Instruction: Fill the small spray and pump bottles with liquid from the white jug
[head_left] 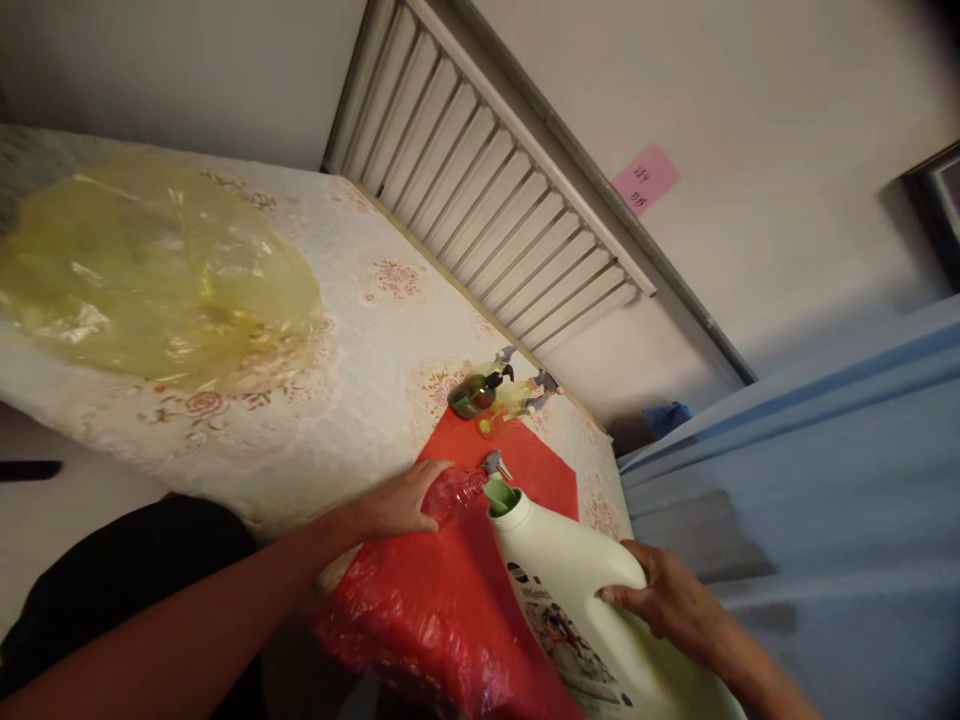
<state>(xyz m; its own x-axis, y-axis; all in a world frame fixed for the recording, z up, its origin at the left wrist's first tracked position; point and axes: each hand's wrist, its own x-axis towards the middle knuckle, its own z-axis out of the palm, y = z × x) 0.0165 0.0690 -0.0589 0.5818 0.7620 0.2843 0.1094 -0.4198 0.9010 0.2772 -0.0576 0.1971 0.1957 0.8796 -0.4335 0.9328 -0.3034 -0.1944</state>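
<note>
My left hand (405, 498) is closed round a small clear plastic bottle (452, 497), which looks reddish over the red plastic sheet (442, 590). With my right hand (671, 600) I grip the handle side of a large pale jug (570, 575). The jug leans toward the bottle, its open mouth with a green inside close to the bottle's neck. Whether the two touch, or any liquid runs, I cannot tell. A grey spray head (493, 462) shows just past the bottle's neck.
Behind the red sheet stand a dark green pump bottle (474, 396) and several yellowish spray bottles (514, 400). A yellow plastic bag (157, 270) lies on the flowered tablecloth (360, 350). A radiator (487, 180) borders the table; a blue curtain (825, 480) hangs at right.
</note>
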